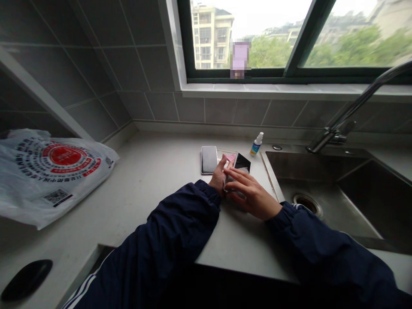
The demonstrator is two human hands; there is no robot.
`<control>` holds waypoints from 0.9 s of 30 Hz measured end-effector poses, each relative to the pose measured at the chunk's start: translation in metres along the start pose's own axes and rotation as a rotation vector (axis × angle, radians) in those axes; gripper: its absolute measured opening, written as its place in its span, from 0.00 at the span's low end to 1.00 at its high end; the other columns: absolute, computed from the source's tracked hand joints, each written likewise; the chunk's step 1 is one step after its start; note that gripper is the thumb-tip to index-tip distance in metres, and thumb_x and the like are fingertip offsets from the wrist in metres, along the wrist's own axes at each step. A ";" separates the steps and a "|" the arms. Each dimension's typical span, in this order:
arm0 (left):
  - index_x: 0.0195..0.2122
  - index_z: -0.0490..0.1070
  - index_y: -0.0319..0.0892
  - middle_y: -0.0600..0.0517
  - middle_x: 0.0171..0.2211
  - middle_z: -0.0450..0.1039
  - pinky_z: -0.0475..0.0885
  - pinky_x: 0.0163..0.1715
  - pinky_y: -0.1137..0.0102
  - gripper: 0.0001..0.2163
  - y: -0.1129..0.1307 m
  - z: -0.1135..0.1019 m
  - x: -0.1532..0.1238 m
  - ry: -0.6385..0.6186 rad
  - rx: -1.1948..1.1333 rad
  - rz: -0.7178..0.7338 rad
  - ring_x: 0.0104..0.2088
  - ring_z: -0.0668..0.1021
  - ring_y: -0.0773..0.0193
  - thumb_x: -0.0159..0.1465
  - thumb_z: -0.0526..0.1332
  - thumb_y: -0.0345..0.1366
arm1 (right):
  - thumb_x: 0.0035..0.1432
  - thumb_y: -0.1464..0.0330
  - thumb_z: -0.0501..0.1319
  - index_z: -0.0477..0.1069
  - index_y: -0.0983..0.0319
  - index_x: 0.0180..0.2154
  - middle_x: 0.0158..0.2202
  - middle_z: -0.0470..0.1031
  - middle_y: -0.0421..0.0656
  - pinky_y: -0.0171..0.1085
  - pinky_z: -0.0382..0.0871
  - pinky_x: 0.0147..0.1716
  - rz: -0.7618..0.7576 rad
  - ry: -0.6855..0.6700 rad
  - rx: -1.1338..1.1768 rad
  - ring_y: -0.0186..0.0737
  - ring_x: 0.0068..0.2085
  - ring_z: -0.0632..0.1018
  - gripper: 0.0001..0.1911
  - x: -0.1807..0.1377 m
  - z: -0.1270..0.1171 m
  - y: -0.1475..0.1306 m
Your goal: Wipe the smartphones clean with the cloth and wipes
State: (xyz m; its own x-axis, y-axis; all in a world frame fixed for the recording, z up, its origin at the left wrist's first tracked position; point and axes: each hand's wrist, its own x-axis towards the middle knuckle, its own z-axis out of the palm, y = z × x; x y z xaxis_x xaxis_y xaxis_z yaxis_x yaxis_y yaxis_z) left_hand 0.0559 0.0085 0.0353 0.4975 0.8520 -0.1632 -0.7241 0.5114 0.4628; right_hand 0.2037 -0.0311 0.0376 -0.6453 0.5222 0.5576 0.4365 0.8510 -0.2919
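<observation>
- holding a shiny black phone (pixel 242 162) in the left hand (pixel 218 178)
- bending the right hand (pixel 254 195) over it, cannot tell if holding
- near a flat phone (pixel 209 160) and little bottle (pixel 256 144)

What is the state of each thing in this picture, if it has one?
Dark glossy device: held in left hand, partly covered by right hand
Gray-faced device: lying flat
Small bottle: upright, white top on
Plastic bag: puffed out
Faucet: outlet out of view, flow unknown

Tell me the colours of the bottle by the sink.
The bottle is white on top, blue and yellow below: head view.
</observation>
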 end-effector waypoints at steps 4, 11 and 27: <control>0.66 0.64 0.36 0.46 0.32 0.76 0.77 0.32 0.69 0.35 0.001 0.001 -0.001 0.025 0.022 -0.035 0.29 0.81 0.60 0.70 0.46 0.59 | 0.65 0.71 0.62 0.76 0.57 0.44 0.66 0.68 0.51 0.57 0.71 0.61 -0.025 0.014 -0.030 0.52 0.67 0.68 0.07 0.000 0.001 -0.001; 0.68 0.61 0.38 0.46 0.33 0.76 0.78 0.32 0.68 0.34 0.001 0.006 -0.004 0.027 0.059 -0.028 0.29 0.82 0.59 0.71 0.43 0.58 | 0.65 0.70 0.63 0.77 0.56 0.43 0.65 0.69 0.51 0.59 0.70 0.61 -0.032 0.023 -0.035 0.52 0.67 0.68 0.07 -0.001 0.003 0.000; 0.57 0.72 0.37 0.43 0.38 0.80 0.78 0.44 0.62 0.34 0.000 -0.007 0.002 -0.042 0.048 -0.084 0.40 0.83 0.53 0.68 0.48 0.63 | 0.58 0.69 0.69 0.75 0.58 0.49 0.68 0.64 0.54 0.63 0.62 0.64 0.039 -0.029 -0.118 0.58 0.69 0.64 0.17 -0.004 0.003 0.001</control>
State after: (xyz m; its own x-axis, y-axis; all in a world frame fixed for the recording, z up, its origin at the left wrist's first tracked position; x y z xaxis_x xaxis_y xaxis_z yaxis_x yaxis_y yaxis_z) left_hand 0.0534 0.0111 0.0291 0.5761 0.8001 -0.1671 -0.6555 0.5743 0.4903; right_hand 0.2049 -0.0320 0.0332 -0.6431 0.5580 0.5245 0.5315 0.8183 -0.2188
